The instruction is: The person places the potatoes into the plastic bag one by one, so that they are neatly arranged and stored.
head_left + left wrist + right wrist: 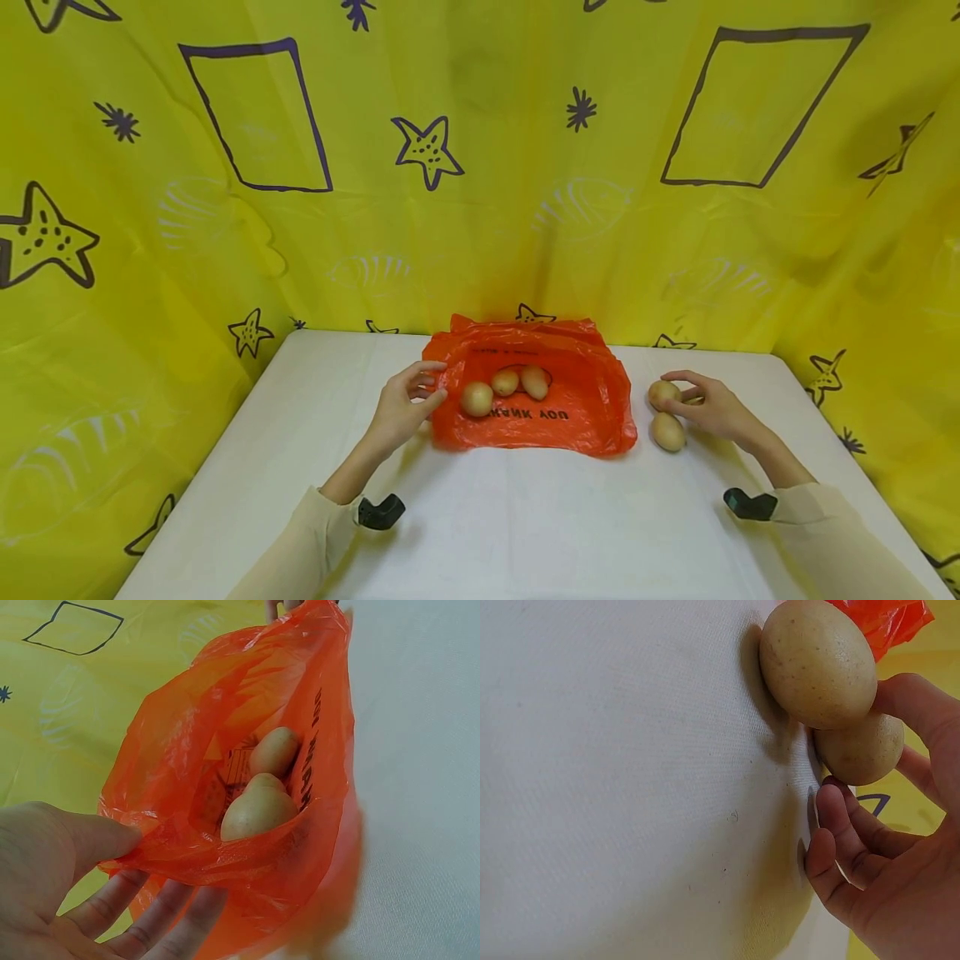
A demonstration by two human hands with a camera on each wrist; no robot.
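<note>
Gripping the rear potato (658,392) between thumb and forefinger, the right hand (712,408) is posed right of the red bag (585,417); whether that potato is off the table (510,533) I cannot tell. The front potato (668,434), also right of the bag, lies touching it or nearly so. From my remote station I would settle the pinch at the rear potato's widest part, hold the lower fingers away from the front potato, and raise the load straight up before crossing the bag's right edge, lest either one roll. At the bag's left edge the left hand (397,412) pinches the rim, thumb inside and fingers outside; I judge that a light hold there will keep the mouth wide without tipping the bag. Within the bag, mostly in its left half, lie three potatoes (505,382), the roundest nearest the left hand. I would set another down low, by the lettering (551,415), rather than drop it. Behind the bag hangs a yellow curtain (510,208) drawn with stars. Black devices (381,512) show at both wrists, front-left and front-right of the bag.
</note>
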